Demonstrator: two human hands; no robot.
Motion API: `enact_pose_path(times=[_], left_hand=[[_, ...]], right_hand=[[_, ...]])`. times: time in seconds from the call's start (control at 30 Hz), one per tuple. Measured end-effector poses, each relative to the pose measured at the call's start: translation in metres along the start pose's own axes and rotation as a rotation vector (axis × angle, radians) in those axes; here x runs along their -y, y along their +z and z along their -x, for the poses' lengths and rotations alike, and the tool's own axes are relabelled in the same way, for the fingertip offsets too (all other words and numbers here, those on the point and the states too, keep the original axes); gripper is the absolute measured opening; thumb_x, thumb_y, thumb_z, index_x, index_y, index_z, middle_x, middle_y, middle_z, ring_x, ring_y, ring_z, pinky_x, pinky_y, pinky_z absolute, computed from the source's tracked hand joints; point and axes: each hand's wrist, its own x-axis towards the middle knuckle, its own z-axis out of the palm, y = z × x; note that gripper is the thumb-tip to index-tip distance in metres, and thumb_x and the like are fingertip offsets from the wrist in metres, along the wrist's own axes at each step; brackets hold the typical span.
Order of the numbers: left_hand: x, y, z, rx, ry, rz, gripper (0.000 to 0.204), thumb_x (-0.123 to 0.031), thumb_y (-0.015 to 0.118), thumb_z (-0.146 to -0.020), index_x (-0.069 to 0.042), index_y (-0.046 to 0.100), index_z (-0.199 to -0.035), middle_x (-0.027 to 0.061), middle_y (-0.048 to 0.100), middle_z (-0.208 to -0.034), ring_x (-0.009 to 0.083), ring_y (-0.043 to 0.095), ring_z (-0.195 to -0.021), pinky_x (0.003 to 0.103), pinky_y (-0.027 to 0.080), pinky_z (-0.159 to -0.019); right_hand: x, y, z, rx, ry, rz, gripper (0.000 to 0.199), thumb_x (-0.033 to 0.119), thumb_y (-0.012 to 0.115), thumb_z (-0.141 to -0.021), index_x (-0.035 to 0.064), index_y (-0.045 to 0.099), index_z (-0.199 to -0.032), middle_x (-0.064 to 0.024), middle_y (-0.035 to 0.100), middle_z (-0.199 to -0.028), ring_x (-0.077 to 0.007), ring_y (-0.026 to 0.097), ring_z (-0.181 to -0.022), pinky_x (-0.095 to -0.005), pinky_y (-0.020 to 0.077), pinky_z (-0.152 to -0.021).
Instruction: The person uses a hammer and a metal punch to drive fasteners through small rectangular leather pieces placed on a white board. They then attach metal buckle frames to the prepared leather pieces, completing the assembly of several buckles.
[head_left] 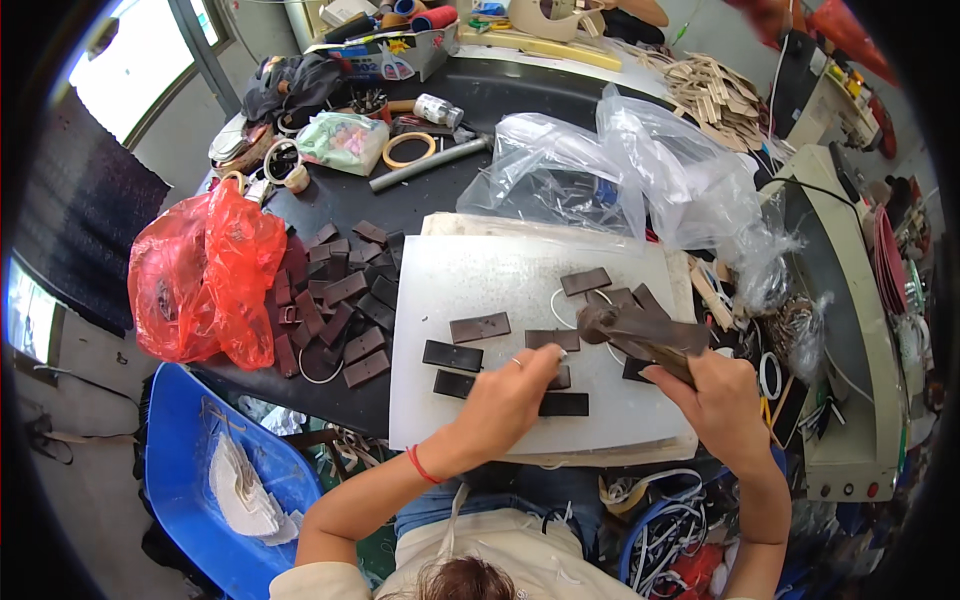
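Note:
My right hand [722, 405] grips a dark brown hammer [650, 335], its rounded head raised over the white cutting board [430, 300]. Close beside that head, my left hand [512, 400] is closed in a pinch above a dark brown block [553, 341]; whatever its fingers hold is hidden or too small to make out. Small flat rectangular blocks lie about the board: a brown one [480, 327], a black one [452, 355], another black one [563, 405] by the left wrist, and a brown one [586, 281] farther back. A thin white loop [555, 300] lies near the hammer head.
Many more dark blocks [345, 290] are heaped left of the board, beside a red plastic bag [205, 280]. Clear plastic bags [640, 160] sit behind the board. A metal tube [430, 165] lies at the back. A blue tub [180, 470] stands lower left; a machine [850, 440] stands right.

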Motion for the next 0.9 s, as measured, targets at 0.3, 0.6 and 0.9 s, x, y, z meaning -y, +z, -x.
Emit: enact_pose_path(times=[0.3,0.6,0.9], left_hand=[[0.011,-0.016,-0.013,0.040,-0.487,0.696,0.021,-0.005,0.058,-0.094,0.001,0.050,-0.112,0.0122,0.067,-0.088,0.0162,0.069,-0.085,0.027,0.056,-0.072],[0.006,-0.019,-0.006,0.112,-0.285,0.428,0.015,-0.004,0.058,-0.094,0.001,0.052,-0.106,0.0109,0.068,-0.090,0.0154,0.068,-0.091,0.026,0.055,-0.078],[-0.001,-0.012,0.003,0.133,0.044,-0.002,0.019,-0.003,0.061,-0.089,-0.003,0.054,-0.106,0.0163,0.064,-0.091,0.0334,0.065,-0.074,0.035,0.050,-0.059]], right_hand=[[-0.003,0.032,0.030,0.196,0.070,0.000,0.039,0.032,0.070,-0.086,0.0052,0.045,-0.074,-0.0115,0.052,-0.051,-0.0343,0.055,-0.047,-0.0429,0.0422,-0.043],[-0.003,0.030,0.031,0.206,0.117,-0.030,0.038,0.031,0.071,-0.085,0.0043,0.046,-0.075,-0.0125,0.056,-0.055,-0.0344,0.056,-0.047,-0.0416,0.0441,-0.045],[0.013,-0.026,0.015,-0.107,0.110,-0.440,0.027,0.021,0.075,-0.082,-0.0002,0.058,-0.081,-0.0129,0.057,-0.060,-0.0284,0.057,-0.049,-0.0353,0.0440,-0.046]])
